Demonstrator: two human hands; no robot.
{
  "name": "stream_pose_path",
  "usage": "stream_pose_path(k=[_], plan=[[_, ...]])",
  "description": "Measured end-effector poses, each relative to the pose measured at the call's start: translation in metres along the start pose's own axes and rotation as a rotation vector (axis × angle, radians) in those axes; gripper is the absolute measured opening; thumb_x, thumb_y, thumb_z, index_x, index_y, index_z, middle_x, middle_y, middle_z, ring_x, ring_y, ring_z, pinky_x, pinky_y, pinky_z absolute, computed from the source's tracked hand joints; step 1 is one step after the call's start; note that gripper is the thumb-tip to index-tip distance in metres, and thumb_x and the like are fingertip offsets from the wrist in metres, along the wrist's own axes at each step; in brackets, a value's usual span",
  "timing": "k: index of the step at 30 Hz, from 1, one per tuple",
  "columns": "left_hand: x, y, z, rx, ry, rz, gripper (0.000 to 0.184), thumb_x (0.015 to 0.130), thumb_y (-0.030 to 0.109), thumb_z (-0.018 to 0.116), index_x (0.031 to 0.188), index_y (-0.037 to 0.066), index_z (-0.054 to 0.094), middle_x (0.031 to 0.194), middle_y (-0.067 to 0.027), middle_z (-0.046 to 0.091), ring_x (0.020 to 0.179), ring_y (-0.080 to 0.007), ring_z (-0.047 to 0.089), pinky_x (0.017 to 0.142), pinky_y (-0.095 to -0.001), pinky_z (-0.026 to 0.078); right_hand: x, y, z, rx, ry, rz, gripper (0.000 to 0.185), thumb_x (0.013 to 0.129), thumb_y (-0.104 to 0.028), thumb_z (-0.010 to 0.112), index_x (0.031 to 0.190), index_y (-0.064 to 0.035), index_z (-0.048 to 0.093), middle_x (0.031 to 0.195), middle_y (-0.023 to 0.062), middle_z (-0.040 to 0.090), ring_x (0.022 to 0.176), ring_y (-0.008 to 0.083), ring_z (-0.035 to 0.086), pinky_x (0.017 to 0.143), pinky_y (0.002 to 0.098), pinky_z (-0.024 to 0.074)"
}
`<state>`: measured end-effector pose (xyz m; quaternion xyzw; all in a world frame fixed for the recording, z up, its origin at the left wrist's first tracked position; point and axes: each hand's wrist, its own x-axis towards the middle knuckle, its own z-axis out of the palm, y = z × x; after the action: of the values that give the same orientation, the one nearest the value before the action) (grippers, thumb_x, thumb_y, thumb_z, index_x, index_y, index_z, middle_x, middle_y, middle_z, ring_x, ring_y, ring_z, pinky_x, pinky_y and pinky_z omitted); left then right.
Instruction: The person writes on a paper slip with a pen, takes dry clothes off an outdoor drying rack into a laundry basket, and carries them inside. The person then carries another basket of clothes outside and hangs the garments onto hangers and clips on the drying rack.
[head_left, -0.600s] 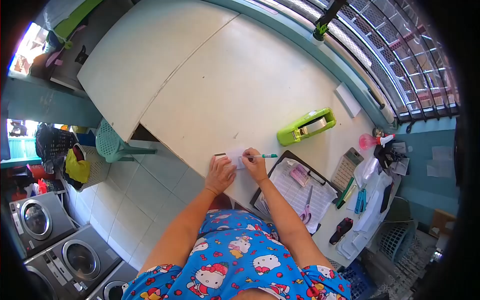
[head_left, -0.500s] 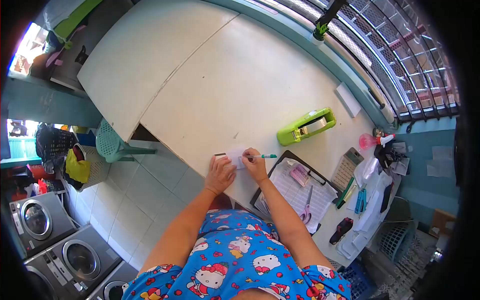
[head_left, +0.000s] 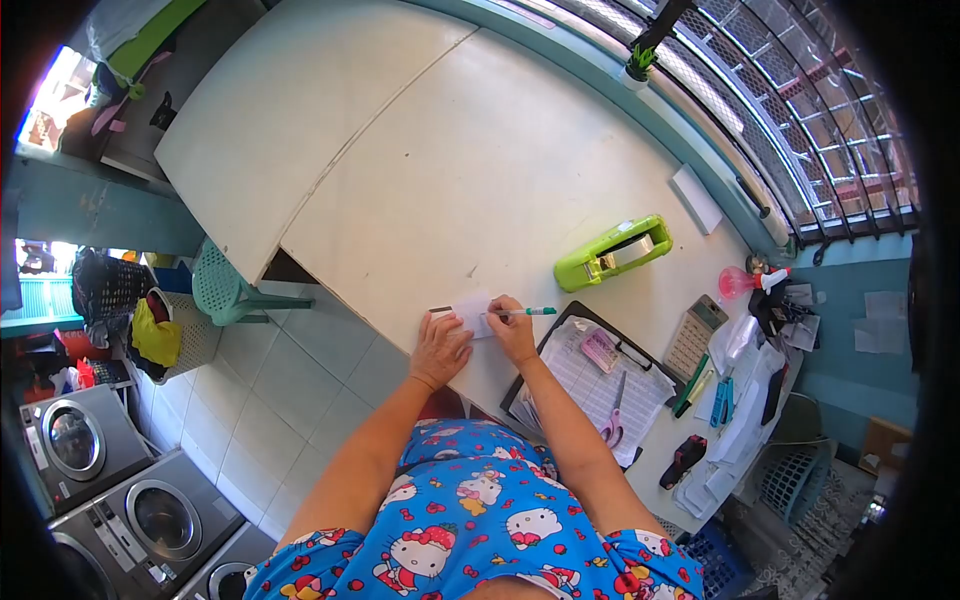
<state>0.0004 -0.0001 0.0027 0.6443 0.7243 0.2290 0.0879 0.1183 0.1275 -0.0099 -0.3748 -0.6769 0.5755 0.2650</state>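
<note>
White paper (head_left: 473, 303) is slippery stuff on a smooth tabletop (head_left: 430, 190), so the bracing hand matters most, imo. Mine's the left hand (head_left: 440, 350): open, palm down, fingers spread on the sheet's near-left part, by that small dark strip (head_left: 440, 310). I'd press lightly, just enough to stop skidding without creasing it.

Right hand (head_left: 514, 335) has the green-ended pen (head_left: 538, 311) pinched in the fingers, low on the barrel, over the sheet's right side. Can't make out the nib, so no clue if it's touching. Low grip's good for small strokes imo; I'd rest the side of the hand down and move mostly the fingers. Clipboard (head_left: 576, 308) sits right by my right forearm, so watch for elbow bumps. Tape dispenser (head_left: 574, 273) is beyond it, out of the way.
</note>
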Motion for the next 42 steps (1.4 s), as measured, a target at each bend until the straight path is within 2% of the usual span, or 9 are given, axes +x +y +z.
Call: stream_pose_path(k=[14, 17, 20, 23, 26, 29, 32, 38, 42], plan=[[0.001, -0.001, 0.001, -0.018, 0.022, 0.009, 0.035, 0.069, 0.022, 0.063, 0.102, 0.018, 0.051, 0.109, -0.0052, 0.041, 0.113, -0.0224, 0.037, 0.101, -0.0485, 0.017, 0.001, -0.006, 0.000, -0.045, 0.037, -0.059, 0.008, 0.069, -0.007, 0.054, 0.071, -0.0002, 0.051, 0.066, 0.0119, 0.050, 0.065, 0.0236, 0.050, 0.057, 0.0314, 0.0393], [0.001, 0.000, 0.002, -0.039, 0.031, 0.001, 0.035, 0.068, 0.021, 0.063, 0.102, 0.019, 0.051, 0.109, -0.0055, 0.042, 0.113, -0.0229, 0.037, 0.101, -0.0484, 0.018, 0.002, -0.013, -0.007, -0.031, -0.051, -0.003, 0.007, 0.070, -0.007, 0.053, 0.071, -0.0010, 0.050, 0.062, 0.0072, 0.048, 0.061, 0.0164, 0.047, 0.054, 0.0270, 0.0365], [0.002, 0.001, -0.001, -0.047, 0.042, 0.002, 0.040, 0.066, 0.019, 0.064, 0.104, 0.015, 0.049, 0.108, -0.0060, 0.042, 0.110, -0.0234, 0.038, 0.100, -0.0492, 0.020, 0.001, -0.016, -0.012, 0.273, 0.032, 0.232, 0.007, 0.072, -0.008, 0.052, 0.070, -0.0021, 0.049, 0.060, 0.0015, 0.044, 0.060, 0.0088, 0.042, 0.053, 0.0222, 0.0326], [0.008, 0.008, -0.010, -0.128, 0.054, -0.093, 0.047, 0.066, 0.018, 0.066, 0.109, 0.012, 0.046, 0.109, -0.0074, 0.042, 0.107, -0.0240, 0.039, 0.096, -0.0469, 0.022, -0.002, -0.044, -0.036, 0.250, 0.048, 0.206, 0.007, 0.074, -0.008, 0.052, 0.070, -0.0033, 0.049, 0.063, -0.0017, 0.042, 0.061, 0.0049, 0.038, 0.053, 0.0199, 0.0303], [0.023, 0.018, -0.014, -0.026, 0.228, -0.234, 0.056, 0.063, 0.020, 0.069, 0.112, 0.010, 0.044, 0.109, -0.0082, 0.042, 0.104, -0.0241, 0.039, 0.091, -0.0439, 0.025, -0.010, -0.057, -0.060, 0.235, 0.101, 0.136, 0.006, 0.076, -0.009, 0.051, 0.072, -0.0037, 0.050, 0.067, -0.0006, 0.046, 0.062, 0.0061, 0.041, 0.055, 0.0198, 0.0333], [0.038, 0.019, -0.015, 0.005, 0.120, -0.387, 0.056, 0.061, 0.022, 0.071, 0.110, 0.010, 0.047, 0.109, -0.0074, 0.042, 0.104, -0.0240, 0.039, 0.088, -0.0420, 0.025, -0.024, -0.068, -0.090, 0.218, 0.137, 0.185, 0.006, 0.078, -0.009, 0.049, 0.082, -0.0041, 0.050, 0.069, 0.0017, 0.052, 0.061, 0.0067, 0.045, 0.055, 0.0205, 0.0373], [0.048, 0.015, -0.019, -0.015, -0.056, -0.408, 0.051, 0.058, 0.022, 0.072, 0.103, 0.010, 0.050, 0.106, -0.0062, 0.044, 0.102, -0.0237, 0.041, 0.085, -0.0424, 0.029, -0.039, -0.076, -0.121, 0.150, 0.228, 0.290, 0.012, 0.078, -0.008, 0.047, 0.090, -0.0038, 0.047, 0.066, 0.0022, 0.052, 0.058, 0.0082, 0.048, 0.053, 0.0207, 0.0390], [0.049, -0.019, -0.003, -0.250, -0.028, -0.456, 0.024, 0.065, 0.010, 0.065, 0.082, 0.003, 0.050, 0.077, -0.0091, 0.049, 0.072, -0.0232, 0.050, 0.064, -0.0312, 0.041, -0.077, -0.053, -0.150, 0.154, 0.145, 0.237, 0.013, 0.079, -0.009, 0.049, 0.092, -0.0061, 0.050, 0.069, 0.0021, 0.054, 0.061, 0.0087, 0.052, 0.051, 0.0211, 0.0388], [0.036, -0.021, 0.003, -0.236, -0.008, -0.332, 0.020, 0.067, 0.007, 0.062, 0.082, 0.002, 0.048, 0.076, -0.0075, 0.049, 0.067, -0.0189, 0.047, 0.062, -0.0292, 0.041, -0.088, -0.030, -0.121, 0.187, 0.076, 0.251, 0.013, 0.076, -0.014, 0.054, 0.087, -0.0076, 0.056, 0.063, 0.0044, 0.056, 0.054, 0.0112, 0.054, 0.051, 0.0265, 0.0429]])
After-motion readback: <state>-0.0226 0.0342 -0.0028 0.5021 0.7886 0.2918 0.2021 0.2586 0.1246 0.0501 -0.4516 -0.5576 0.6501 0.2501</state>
